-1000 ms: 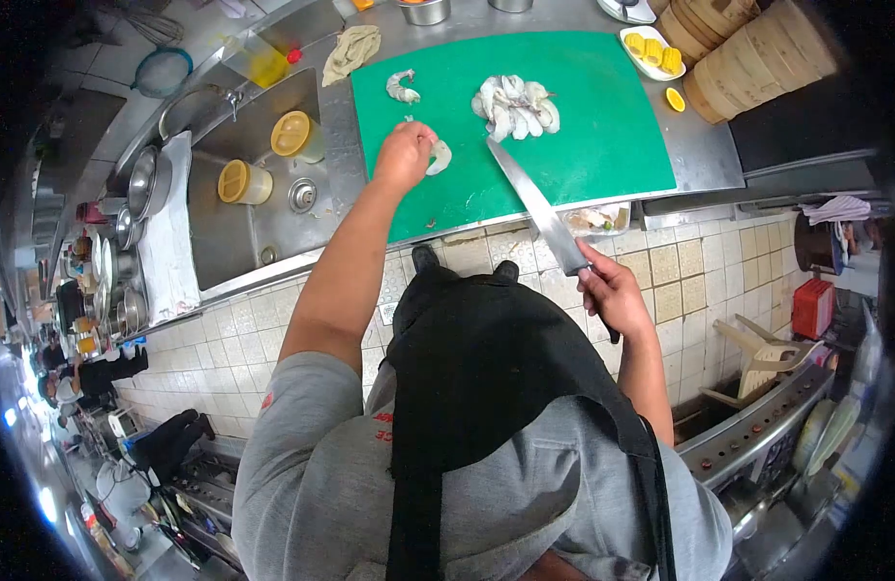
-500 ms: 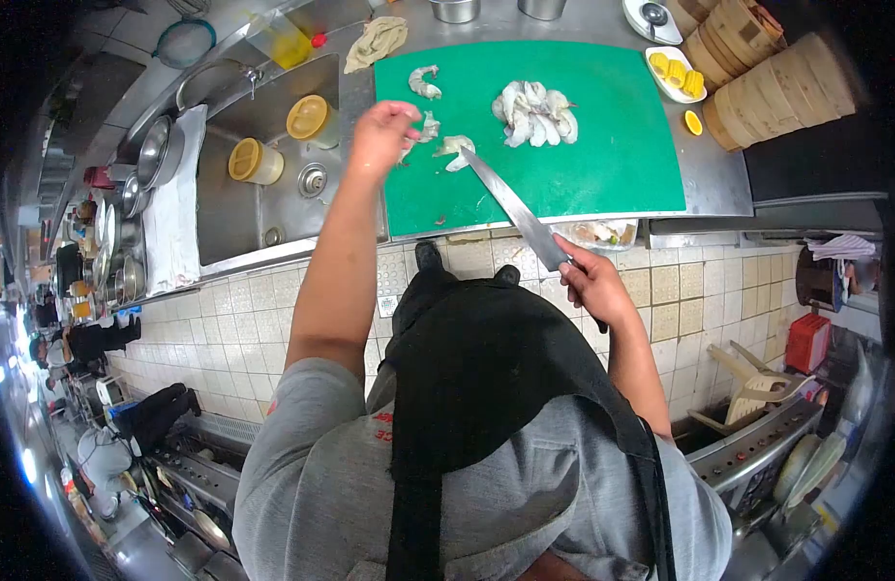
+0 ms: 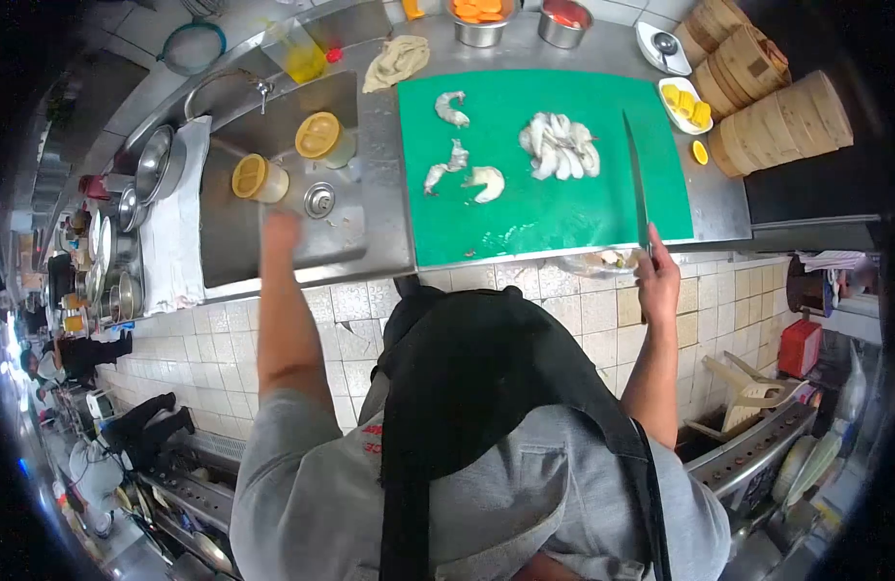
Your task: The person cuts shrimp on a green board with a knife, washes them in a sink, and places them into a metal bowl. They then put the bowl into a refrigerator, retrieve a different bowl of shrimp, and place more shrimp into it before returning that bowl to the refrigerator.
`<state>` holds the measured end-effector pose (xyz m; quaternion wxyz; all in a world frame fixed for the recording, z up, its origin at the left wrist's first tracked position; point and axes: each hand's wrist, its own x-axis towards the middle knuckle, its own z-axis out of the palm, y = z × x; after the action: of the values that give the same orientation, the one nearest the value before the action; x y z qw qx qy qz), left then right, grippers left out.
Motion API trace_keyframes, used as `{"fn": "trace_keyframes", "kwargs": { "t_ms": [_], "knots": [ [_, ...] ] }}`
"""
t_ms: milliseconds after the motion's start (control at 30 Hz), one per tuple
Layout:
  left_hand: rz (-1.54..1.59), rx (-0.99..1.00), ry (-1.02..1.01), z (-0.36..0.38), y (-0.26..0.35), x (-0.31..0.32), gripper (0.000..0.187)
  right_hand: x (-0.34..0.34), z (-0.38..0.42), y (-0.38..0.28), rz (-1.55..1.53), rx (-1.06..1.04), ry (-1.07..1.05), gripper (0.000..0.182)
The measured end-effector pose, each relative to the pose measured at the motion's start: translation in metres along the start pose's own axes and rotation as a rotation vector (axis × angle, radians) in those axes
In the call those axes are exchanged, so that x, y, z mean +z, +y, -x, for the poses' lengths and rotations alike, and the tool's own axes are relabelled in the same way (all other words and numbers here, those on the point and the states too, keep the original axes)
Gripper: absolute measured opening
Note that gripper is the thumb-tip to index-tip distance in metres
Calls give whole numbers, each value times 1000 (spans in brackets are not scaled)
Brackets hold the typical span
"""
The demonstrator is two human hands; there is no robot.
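Since the earlier frames, the left hand [image 3: 281,228] has been drawn off the green cutting board [image 3: 563,208] and is now seen over the sink [image 3: 229,237], left of centre in the frame; it is blurred, so how far it is open cannot be told, and nothing is seen held in it. The knife [image 3: 637,184] has been swung from a slant across the board to nearly upright at the board's right side, its tip raised toward the upper part of the frame. It is gripped by the right hand [image 3: 657,281], closed round the handle just below the board's near edge.

Three split prawns [image 3: 467,174] are left lying apart on the left half of the board, and a heap of peeled prawns [image 3: 561,145] is seen right of them, near the blade but not touching it. A wide bare strip of board is left open along the near edge, between the prawns and the rim of the steel surface [image 3: 384,232].

Two yellow-lidded tubs [image 3: 321,136] are stood in the sink beside the drain, just above the left hand. At the upper right, bamboo steamers [image 3: 776,116] are stacked hard against the board's right edge region, with a small dish of yellow pieces [image 3: 686,102] between them and the board. A crumpled cloth [image 3: 397,60] is laid at the board's upper left corner.
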<state>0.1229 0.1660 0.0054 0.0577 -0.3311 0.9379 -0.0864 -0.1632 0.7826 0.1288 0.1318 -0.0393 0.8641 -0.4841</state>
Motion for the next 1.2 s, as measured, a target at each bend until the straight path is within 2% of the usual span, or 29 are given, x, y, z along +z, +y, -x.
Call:
{"fn": "trace_keyframes", "kwargs": {
  "t_ms": [33, 67, 133, 200, 267, 333, 400, 500, 567, 700, 767, 800, 867, 900, 967, 1100, 1167, 1200],
  "knots": [
    [-115, 186, -81, 0, 0, 39, 24, 8, -19, 25, 110, -127, 45, 45],
    [483, 12, -37, 13, 10, 44, 24, 18, -28, 27, 112, -126, 60, 45],
    [934, -450, -169, 11, 29, 44, 22, 34, -41, 22, 305, -179, 107, 43],
    [917, -404, -109, -11, 26, 56, 23, 54, -47, 10, 316, -176, 154, 40],
    [886, -373, -56, -37, 8, 62, 26, 86, -45, -16, 714, -296, 362, 37],
    [1232, -466, -97, -56, 7, 39, 36, 109, -40, -33, 627, -285, 337, 34],
    [1327, -479, -147, -78, 5, 25, 39, 139, -31, -50, 420, -279, 224, 34],
    [1517, -619, -243, -101, 11, -26, 42, 185, -16, -76, 350, -288, 105, 34],
    [1652, -614, -205, -122, 10, -26, 37, 205, -14, -80, 317, -341, 35, 36],
    [1694, -632, -65, -150, 13, -57, 40, 224, -8, -91, 370, -395, -18, 42],
    [1719, -736, 116, -162, 13, -65, 45, 230, -6, -95, 471, -381, 20, 50],
    [1717, -739, 114, -179, 5, -42, 45, 232, -4, -97, 472, -380, 17, 50],
    [1268, -561, 384, -221, -17, 21, 51, 238, -10, -107, 522, -293, 33, 57],
    [1272, -564, 399, -219, -21, -1, 51, 243, -14, -111, 519, -308, 35, 57],
    [762, -525, 100, -207, -17, -66, 60, 254, -16, -111, 587, -292, 67, 64],
    [661, -426, 126, -230, -23, -69, 54, 272, -18, -112, 630, -240, 136, 67],
    [575, -306, -125, -236, -29, -90, 51, 275, -18, -109, 665, -241, 141, 66],
    [566, -286, -65, -242, -32, -88, 48, 278, -19, -109, 691, -236, 158, 66]
  ]
}}
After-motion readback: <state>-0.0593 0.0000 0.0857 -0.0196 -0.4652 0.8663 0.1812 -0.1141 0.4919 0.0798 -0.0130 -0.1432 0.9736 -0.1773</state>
